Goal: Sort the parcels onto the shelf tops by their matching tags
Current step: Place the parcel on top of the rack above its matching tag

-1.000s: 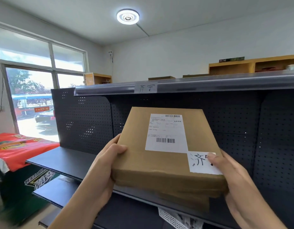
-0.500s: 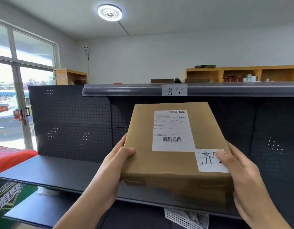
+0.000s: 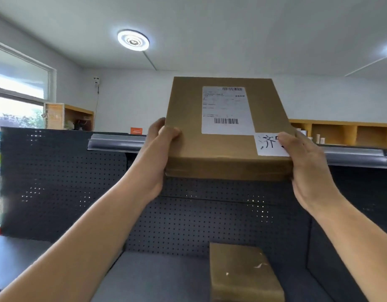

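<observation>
A flat brown cardboard parcel (image 3: 188,140) is held up at the level of the shelf top's grey front rail (image 3: 116,143). It carries a white shipping label (image 3: 226,110) and a handwritten white tag (image 3: 267,144) at its lower right corner. My left hand (image 3: 160,153) grips the parcel's left edge. My right hand (image 3: 305,162) grips its right edge, with the thumb lying over part of the tag. The parcel hides the rail's tag behind it.
A second brown parcel (image 3: 242,273) lies on the lower grey shelf (image 3: 157,277), in front of the black pegboard back (image 3: 62,182). Wooden cubby shelves (image 3: 345,132) line the far wall. A window (image 3: 14,101) is at the left.
Both hands have lifted the parcel from in front of the pegboard up to the shelf top's rail. It now covers the rail tag, and the view has shifted right.
</observation>
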A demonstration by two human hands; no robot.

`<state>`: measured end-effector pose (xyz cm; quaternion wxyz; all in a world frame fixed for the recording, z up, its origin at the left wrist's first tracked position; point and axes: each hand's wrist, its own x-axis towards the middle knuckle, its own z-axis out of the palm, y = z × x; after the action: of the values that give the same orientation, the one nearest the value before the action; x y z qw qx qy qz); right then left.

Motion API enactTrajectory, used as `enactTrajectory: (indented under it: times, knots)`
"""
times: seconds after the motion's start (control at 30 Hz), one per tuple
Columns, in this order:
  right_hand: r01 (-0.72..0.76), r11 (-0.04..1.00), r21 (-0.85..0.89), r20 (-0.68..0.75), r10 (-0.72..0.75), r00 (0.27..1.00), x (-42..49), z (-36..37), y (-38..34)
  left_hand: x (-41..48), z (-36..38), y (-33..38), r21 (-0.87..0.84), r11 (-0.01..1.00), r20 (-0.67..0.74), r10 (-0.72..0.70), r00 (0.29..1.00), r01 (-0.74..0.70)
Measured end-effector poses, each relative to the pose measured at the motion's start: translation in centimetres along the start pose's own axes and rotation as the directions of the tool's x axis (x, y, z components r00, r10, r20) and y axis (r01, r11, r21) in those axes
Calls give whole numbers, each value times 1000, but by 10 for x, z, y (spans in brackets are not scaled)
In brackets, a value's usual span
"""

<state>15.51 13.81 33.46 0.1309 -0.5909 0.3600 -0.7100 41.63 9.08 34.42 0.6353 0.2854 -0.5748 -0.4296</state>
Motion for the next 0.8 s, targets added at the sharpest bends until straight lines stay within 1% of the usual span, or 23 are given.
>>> enactTrajectory:
  times: [0.07,0.13,0.2,0.3,0.37,0.47,0.6,0.8]
  knots:
    - [18,999,-47,24,-17,1000,25,3,-2,20,8,6,-4,999,-5,41,999,-41]
    - [7,996,-86,39,-4,999,48,7,-6,40,15,11,18,998,2,65,998,-66]
    - [2,995,-104,49,3,999,69,9,-6,62,23,14,33,998,3,60,998,-60]
    - [-21,992,-124,27,24,999,98,12,1,92,34,21,58,998,-14,22,1000,-22]
    - [-73,989,-130,38,79,996,117,15,10,112,41,27,84,996,-19,-30,999,32]
    - [-180,969,-168,37,189,981,149,19,26,145,47,33,63,992,-27,-108,994,109]
    - [-317,935,-160,42,327,944,185,21,40,189,53,21,106,983,-37,-148,988,151]
    - [-402,869,-288,52,434,900,219,22,68,234,49,-12,163,958,-44,-231,972,235]
